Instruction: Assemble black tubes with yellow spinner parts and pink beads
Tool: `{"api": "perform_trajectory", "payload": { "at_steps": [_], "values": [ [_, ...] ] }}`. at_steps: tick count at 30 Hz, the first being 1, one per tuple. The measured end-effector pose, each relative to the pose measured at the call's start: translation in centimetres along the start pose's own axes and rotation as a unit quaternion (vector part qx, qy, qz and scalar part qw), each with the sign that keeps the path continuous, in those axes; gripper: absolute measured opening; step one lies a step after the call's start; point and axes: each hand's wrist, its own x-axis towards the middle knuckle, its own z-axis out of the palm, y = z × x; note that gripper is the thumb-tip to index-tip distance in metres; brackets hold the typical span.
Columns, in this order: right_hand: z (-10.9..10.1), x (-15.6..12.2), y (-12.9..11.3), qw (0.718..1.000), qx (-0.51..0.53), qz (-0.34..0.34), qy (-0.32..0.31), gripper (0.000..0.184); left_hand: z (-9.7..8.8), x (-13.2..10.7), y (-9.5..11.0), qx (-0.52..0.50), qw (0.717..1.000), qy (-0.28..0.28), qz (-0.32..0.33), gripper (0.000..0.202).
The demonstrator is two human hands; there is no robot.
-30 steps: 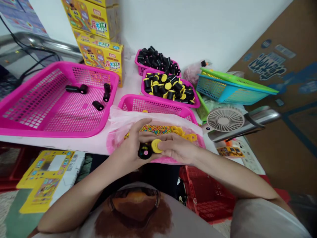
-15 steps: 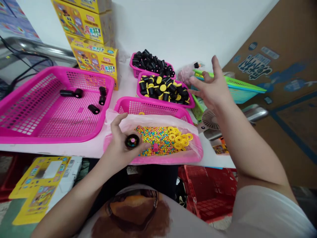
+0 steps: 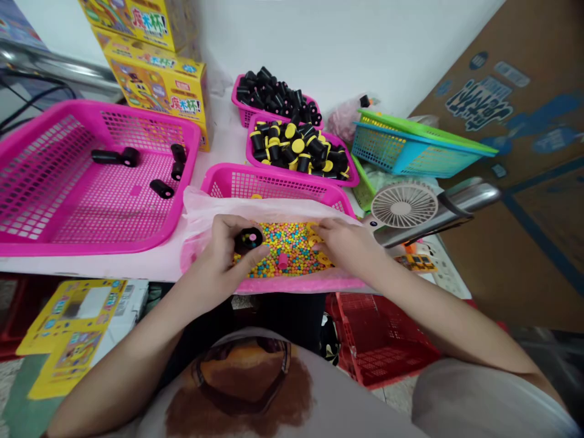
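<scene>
Gripping an open black tube [image 3: 249,239], your left hand [image 3: 219,258] sits beside your right hand [image 3: 344,243], which rests on yellow caps [image 3: 325,260]; whether it holds one, you cannot tell. Tilting the tube could spill its beads.

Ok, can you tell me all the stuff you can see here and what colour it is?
big basket: one, pink, left on the table
loose tubes: about five, black, in the big basket
boxes: two in view, yellow, stacked back left
far basket: one, pink, heaped with black tubes
middle basket: one, pink, full of yellow-topped black tubes
near basket: one, pink, bag-lined, in front
candy beads: many, mixed colours, in the near basket
yellow caps: several, yellow, beside the beads
mesh baskets: two, blue under green, right
fan: one, white, right
crate: one, red, under the table
left hand: holds one black tube
right hand: on the yellow caps
</scene>
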Motion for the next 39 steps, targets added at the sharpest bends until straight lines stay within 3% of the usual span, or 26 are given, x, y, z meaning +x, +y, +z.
{"api": "perform_trajectory", "payload": {
  "at_steps": [5, 14, 20, 25, 31, 34, 37, 39],
  "values": [
    [1.7, 0.6, -0.2, 1.000, -0.017, 0.017, -0.020, 0.024, 0.3, 0.0, 0.1, 0.018, 1.000, -0.006, 0.001, 0.029],
    [2.6, 1.1, 1.6, 1.000, 0.007, -0.014, -0.001, 0.030, 0.2, -0.1, 0.7, 0.040, 0.999, -0.020, 0.005, 0.027],
    [2.3, 1.0, 2.5, 0.997, 0.034, -0.068, -0.004, 0.024, 0.2, -0.1, 0.7, 0.026, 0.999, -0.029, -0.014, 0.029],
    [2.8, 1.6, 3.2, 0.996, 0.049, -0.071, -0.015, 0.037, 0.1, -0.1, 1.2, 0.034, 0.997, -0.051, -0.038, 0.032],
    [2.3, 1.1, 3.6, 0.983, 0.152, -0.085, 0.053, 0.029, 0.2, -0.2, 1.1, -0.015, 0.999, -0.037, -0.022, 0.035],
    [0.9, -0.2, 2.2, 0.954, 0.254, -0.104, 0.117, 0.039, 0.3, -0.3, 1.1, -0.105, 0.993, -0.056, 0.013, 0.049],
    [-0.5, -1.4, -1.0, 0.869, 0.434, -0.121, 0.203, 0.048, 0.3, -0.6, 1.2, -0.142, 0.988, -0.060, 0.020, 0.063],
    [-1.2, -1.8, -3.5, 0.822, 0.493, -0.147, 0.243, 0.047, 0.2, -0.8, 1.5, -0.126, 0.991, -0.039, 0.017, 0.065]
  ]
}}
